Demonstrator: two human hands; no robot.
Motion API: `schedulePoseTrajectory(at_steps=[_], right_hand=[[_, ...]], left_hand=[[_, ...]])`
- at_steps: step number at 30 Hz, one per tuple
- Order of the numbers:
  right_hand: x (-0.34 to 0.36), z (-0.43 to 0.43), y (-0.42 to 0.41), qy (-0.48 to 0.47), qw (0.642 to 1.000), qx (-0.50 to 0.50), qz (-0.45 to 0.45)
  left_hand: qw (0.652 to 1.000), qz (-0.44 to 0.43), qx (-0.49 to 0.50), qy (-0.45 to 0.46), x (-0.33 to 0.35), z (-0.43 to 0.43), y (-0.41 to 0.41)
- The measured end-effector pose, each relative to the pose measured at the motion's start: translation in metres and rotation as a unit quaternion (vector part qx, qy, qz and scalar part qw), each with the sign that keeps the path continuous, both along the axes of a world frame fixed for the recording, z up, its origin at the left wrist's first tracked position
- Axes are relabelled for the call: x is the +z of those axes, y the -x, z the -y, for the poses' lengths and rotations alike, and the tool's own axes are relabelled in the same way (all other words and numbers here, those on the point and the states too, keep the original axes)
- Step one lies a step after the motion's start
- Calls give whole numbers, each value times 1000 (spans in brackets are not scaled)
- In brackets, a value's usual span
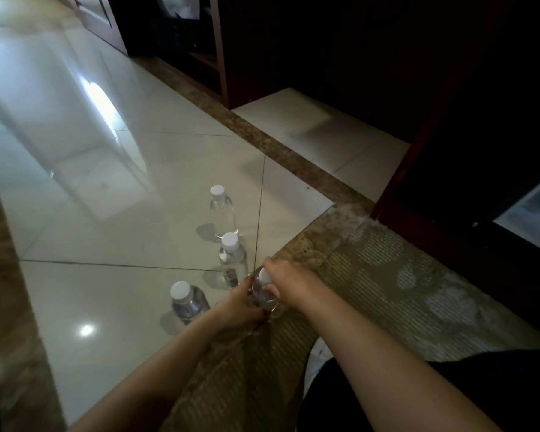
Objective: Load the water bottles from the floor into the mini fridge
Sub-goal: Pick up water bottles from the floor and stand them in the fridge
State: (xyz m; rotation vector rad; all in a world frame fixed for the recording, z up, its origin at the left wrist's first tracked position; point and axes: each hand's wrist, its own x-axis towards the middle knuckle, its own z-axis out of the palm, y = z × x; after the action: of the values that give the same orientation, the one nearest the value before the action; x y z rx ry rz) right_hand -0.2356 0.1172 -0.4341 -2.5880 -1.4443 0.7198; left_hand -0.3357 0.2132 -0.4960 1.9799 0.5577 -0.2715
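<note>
Several clear water bottles with white caps stand on the pale tiled floor. The nearest one to the rug, a water bottle (262, 293), is held by both hands: my left hand (240, 305) wraps its body from the left and my right hand (282, 280) grips its neck and cap from the right. Three more bottles stand upright nearby: a far bottle (221, 213), a middle bottle (233, 258) and a near-left bottle (187, 302). The mini fridge (524, 210) shows at the right edge, its dark door frame and a pale interior visible.
A patterned beige rug (371, 275) lies under my arms and runs to the right. Dark red-brown wooden cabinets (325, 42) line the back and right. A brown marble floor border (281, 148) crosses diagonally. My dark-clothed leg (449, 394) is at bottom right.
</note>
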Motion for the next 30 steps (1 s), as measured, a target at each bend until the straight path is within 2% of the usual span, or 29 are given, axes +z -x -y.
schedulePoseTrajectory(at_steps=[4,7,10,15,18,26,30], right_hand=[[8,10,-6,-12,998,-56,-36],[22,15,-13,-30,996,-76,-32],[45,22,-24,-51,995,-88,-15],[92,36,-45,-92,989,-104,50],[121,54,-60,-121,983,-121,69],[201,112,-109,-158,969,-148,123],[231,151,-136,-176,964,-142,141]], left_hand=[[999,45,25,17,-2,15,-8],[993,88,70,19,-5,23,-18],[985,125,114,18,9,34,-33],[974,186,125,-14,46,47,-69],[971,202,114,-63,77,55,-90],[954,278,18,-114,162,87,-148],[944,310,-44,-107,206,111,-176]])
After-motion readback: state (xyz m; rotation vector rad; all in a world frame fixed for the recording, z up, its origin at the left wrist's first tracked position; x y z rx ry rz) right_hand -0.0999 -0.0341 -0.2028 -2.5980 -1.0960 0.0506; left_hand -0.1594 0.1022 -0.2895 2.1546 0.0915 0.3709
